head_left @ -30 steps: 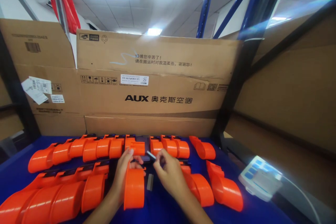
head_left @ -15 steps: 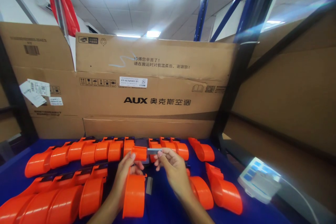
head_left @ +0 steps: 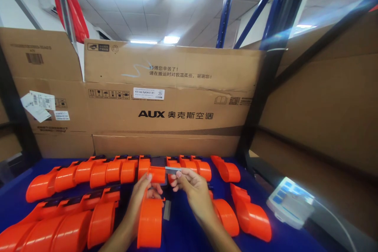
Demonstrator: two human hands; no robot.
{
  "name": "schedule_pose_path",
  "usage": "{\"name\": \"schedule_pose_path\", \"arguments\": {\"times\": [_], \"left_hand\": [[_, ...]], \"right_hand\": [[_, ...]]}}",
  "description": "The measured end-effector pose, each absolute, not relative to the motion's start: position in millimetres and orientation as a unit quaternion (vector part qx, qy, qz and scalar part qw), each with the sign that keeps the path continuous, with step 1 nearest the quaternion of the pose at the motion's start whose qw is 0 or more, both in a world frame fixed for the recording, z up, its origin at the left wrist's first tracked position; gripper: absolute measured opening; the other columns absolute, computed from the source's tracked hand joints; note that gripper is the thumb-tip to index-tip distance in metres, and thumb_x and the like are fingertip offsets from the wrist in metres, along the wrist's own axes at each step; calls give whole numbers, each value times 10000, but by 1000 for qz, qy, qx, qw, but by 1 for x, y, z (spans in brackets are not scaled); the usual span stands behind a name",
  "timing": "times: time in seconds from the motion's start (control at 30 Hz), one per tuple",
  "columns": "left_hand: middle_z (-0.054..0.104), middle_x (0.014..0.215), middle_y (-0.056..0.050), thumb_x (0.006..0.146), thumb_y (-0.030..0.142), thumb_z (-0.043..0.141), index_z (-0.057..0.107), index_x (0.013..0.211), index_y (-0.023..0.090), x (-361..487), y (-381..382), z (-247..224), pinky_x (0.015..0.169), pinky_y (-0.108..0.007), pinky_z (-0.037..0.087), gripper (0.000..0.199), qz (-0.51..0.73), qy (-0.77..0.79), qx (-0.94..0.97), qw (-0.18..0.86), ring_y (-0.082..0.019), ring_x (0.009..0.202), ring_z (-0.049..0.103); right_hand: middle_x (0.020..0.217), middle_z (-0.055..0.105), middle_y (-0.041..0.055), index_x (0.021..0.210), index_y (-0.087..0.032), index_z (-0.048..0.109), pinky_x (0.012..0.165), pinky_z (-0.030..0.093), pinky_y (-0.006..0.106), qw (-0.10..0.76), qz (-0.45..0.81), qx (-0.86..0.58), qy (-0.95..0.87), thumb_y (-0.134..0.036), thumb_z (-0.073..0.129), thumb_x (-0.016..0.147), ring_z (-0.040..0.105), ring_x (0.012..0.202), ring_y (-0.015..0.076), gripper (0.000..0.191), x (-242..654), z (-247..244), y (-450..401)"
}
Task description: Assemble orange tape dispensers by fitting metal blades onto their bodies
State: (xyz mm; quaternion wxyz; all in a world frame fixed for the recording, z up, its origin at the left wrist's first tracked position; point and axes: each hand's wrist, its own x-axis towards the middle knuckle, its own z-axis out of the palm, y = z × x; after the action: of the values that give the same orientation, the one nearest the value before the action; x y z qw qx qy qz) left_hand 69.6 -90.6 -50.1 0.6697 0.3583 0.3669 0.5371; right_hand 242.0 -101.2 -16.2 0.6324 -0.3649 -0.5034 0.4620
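Note:
My left hand point(head_left: 140, 191) is closed around the handle end of an orange plastic part point(head_left: 150, 222), whose broad rounded scoop-like body hangs below the fingers. In my right hand point(head_left: 192, 189), thumb and fingertips pinch a thin grey metal strip point(head_left: 171, 170). The strip lies level, its left end against or inside the upper end of the orange handle; I cannot tell how deep. Under the hands, a second grey strip point(head_left: 167, 210) rests on the blue surface beside the orange body. A dark flat object point(head_left: 158, 161) is partly hidden behind the handle.
Rows of similar orange parts point(head_left: 99, 175) with dark pieces on top line the blue surface point(head_left: 183, 240) on the left and back. More orange parts point(head_left: 255, 220) lie right. A white device point(head_left: 291, 202) with a cable stands at far right. A cardboard wall point(head_left: 177, 98) closes the back.
The hands, orange part and strip keep nearly the same pose. The whole view has shifted very slightly.

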Motion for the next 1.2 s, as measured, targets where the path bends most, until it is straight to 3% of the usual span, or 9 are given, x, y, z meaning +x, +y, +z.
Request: {"name": "schedule_pose_path", "arguments": {"times": [0.43, 0.63, 0.77, 0.97, 1.1, 1.2], "left_hand": [[660, 606, -38, 745, 644, 753, 600, 761, 181, 73, -98, -51, 497, -272, 449, 487, 576, 358, 389, 623, -182, 488, 618], [696, 665, -39, 819, 623, 712, 619, 889, 183, 75, -103, -49, 579, -260, 475, 455, 562, 354, 461, 588, -168, 565, 631], [683, 621, -28, 892, 608, 637, 605, 922, 189, 75, -105, -46, 601, -248, 456, 421, 551, 351, 511, 558, -158, 576, 614], [645, 595, -2, 891, 617, 633, 602, 886, 191, 78, -108, -45, 583, -235, 437, 427, 542, 356, 519, 557, -138, 555, 567], [624, 584, 6, 894, 611, 633, 588, 836, 193, 77, -109, -43, 587, -227, 439, 424, 532, 349, 530, 561, -131, 558, 556], [614, 576, 10, 882, 610, 650, 589, 815, 190, 76, -108, -43, 567, -221, 433, 430, 528, 351, 523, 569, -124, 536, 552]], "right_hand": [[768, 742, 67, 871, -163, 766, 603, 567, 307, 617, 458, -370, -522, -545, 795, 807, 676, 650, 188, 388, 243, -16, -101], [704, 726, 39, 995, -183, 802, 612, 552, 317, 587, 364, -431, -580, -568, 669, 903, 652, 619, 197, 417, 243, -24, -104], [754, 762, 48, 1120, -206, 787, 629, 577, 342, 559, 290, -456, -629, -534, 590, 961, 709, 717, 255, 414, 244, -29, -107], [978, 810, 84, 1193, -228, 762, 839, 614, 419, 510, 194, -440, -713, -453, 507, 1024, 761, 932, 302, 379, 247, -24, -110], [1236, 755, 113, 1327, -219, 694, 1015, 561, 449, 481, 142, -427, -752, -397, 464, 1052, 708, 1166, 304, 400, 246, -23, -113], [1323, 711, 120, 1394, -211, 643, 1075, 528, 448, 462, 105, -436, -765, -372, 469, 1052, 678, 1227, 292, 416, 245, -26, -115]]}}
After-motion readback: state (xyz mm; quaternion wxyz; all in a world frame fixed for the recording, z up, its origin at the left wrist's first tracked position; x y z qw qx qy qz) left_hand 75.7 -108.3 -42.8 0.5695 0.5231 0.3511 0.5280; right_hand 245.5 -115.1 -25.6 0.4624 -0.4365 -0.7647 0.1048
